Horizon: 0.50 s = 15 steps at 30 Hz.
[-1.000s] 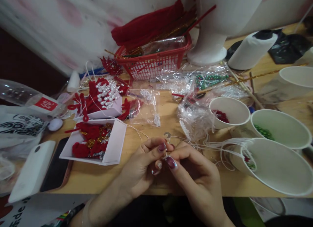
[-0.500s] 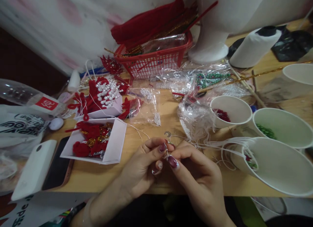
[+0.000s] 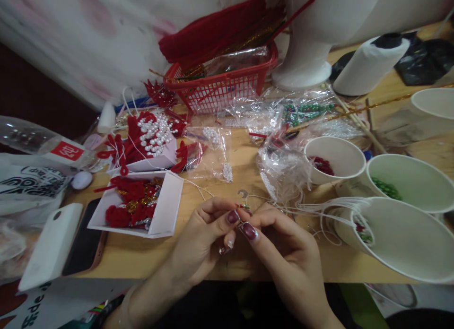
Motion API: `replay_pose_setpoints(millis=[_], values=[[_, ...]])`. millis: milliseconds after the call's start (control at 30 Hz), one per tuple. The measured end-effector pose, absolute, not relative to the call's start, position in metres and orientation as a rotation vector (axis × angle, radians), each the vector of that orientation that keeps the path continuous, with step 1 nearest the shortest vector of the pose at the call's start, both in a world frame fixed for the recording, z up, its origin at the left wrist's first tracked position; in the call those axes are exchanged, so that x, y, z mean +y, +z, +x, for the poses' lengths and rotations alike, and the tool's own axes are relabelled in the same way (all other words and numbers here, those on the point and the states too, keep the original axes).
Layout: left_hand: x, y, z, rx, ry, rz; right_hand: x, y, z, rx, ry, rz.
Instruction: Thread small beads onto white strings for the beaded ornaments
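Above the table's front edge, my left hand (image 3: 204,234) and my right hand (image 3: 291,253) meet, thumbs and fingertips pinched together. Between them is a thin white cord, mostly hidden by the fingers. Small red and green beads (image 3: 244,207) show just beyond the fingertips. White cords (image 3: 319,207) run from behind my right hand to the nearest paper cup (image 3: 407,239), where a few beads hang inside the rim. Another thin white cord (image 3: 196,185) reaches toward my left hand from the boxes.
On the left stand a white box (image 3: 170,206) of red fuzzy pieces, a phone (image 3: 85,239) and a plastic bottle (image 3: 42,140). Behind are a red basket (image 3: 220,90) and bead bags (image 3: 280,163). Cups with red beads (image 3: 321,166) and green beads (image 3: 386,188) are at right.
The thumbs have come closer together over the cord, and the red and green beads show more clearly beyond the fingers. Both hands stay in nearly the same place.
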State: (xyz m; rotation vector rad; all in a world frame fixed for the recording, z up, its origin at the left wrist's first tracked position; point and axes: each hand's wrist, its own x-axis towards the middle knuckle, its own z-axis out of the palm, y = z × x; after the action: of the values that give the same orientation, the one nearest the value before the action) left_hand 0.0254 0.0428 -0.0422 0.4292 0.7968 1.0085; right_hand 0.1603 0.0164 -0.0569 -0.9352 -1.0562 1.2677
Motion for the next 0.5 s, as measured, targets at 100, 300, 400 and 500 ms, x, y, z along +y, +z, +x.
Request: replay_pose_setpoints(millis=[100,300,400,500], values=[[0.0405,-0.0392,0.0252,0.877,1.114,0.608,0.0173,-0.0558,0.1605,-1.052,1.289,-0.873],[0.0368,-0.0387,0.0236,0.909,1.171,0.74,0.0178,-0.0565,0.1615,-1.087,1.284,-0.82],[0.0374,-0.0408,0.0226,0.903,1.171,0.743,0.018,-0.0578,0.162,-1.125,1.225,-0.872],[0.0368,-0.0417,0.0205,0.903,1.173,0.808,0.019,-0.0577,0.1626,-1.147,1.161,-0.91]])
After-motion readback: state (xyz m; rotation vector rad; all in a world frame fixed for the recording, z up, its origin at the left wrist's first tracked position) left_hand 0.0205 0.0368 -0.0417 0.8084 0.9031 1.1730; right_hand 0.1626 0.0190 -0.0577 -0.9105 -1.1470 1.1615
